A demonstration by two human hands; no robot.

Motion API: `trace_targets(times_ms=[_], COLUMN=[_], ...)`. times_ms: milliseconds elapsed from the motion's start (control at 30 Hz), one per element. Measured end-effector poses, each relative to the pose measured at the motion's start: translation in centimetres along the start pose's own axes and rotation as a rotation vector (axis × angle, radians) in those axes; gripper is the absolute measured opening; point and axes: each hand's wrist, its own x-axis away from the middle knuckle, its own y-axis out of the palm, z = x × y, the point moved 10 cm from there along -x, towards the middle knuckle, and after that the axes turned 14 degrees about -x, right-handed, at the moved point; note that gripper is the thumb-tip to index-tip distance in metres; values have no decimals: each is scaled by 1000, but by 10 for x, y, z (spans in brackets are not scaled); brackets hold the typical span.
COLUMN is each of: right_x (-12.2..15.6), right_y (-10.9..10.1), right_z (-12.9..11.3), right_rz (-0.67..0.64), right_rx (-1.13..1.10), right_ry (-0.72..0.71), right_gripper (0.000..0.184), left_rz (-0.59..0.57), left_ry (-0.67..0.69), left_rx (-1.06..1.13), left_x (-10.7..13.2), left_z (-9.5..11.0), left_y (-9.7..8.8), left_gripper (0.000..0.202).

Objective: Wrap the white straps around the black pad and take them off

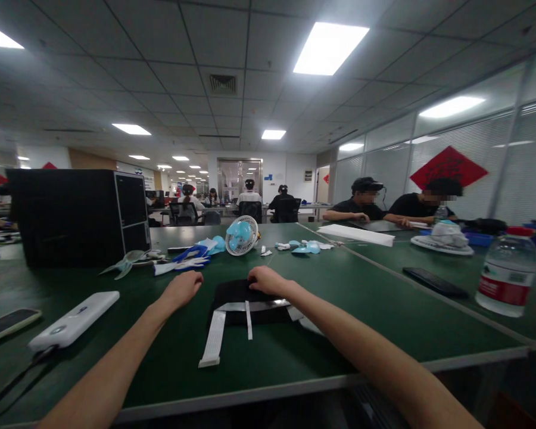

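A black flat piece (236, 290) lies on the green table in front of me, with a silvery strip across it. A white ribbon cable (215, 341) hangs from its left side toward me, and a narrow white strip (249, 320) lies near its middle. My right hand (267, 280) is at the far edge of the black piece, fingers bent down onto it. To the left, apart from the piece, my left hand (183, 289) is just above the table with its fingers curled in; anything inside them is hidden. Pale flaps (307, 322) show partly behind my right forearm.
Beyond my hands are a small fan (242, 236), blue-white gloves (185, 260) and blue pieces (307, 247). A black computer case (71, 217), white power bank (74, 322) and phone (8, 325) are left. Rightward stand a water bottle (508, 274), keyboard (434, 282) and two seated people (361, 205).
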Motion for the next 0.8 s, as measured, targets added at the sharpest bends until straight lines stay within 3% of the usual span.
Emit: trace_targets(times_ms=[167, 367, 567, 800], right_x=[9, 51, 135, 258], right_y=[-15, -75, -131, -171], right_z=[14, 71, 147, 246], right_rz=[63, 246, 409, 442], right_rx=[10, 39, 83, 141], right_ry=[11, 156, 378, 694], right_gripper=[23, 25, 26, 26], left_rz=[-11, -34, -52, -61], left_ry=[-38, -46, -10, 20], left_rx=[-16, -11, 28, 53], left_x=[-2, -1, -4, -4], left_z=[-6, -4, -1, 8], left_y=[3, 4, 12, 12], left_gripper=[25, 28, 31, 34])
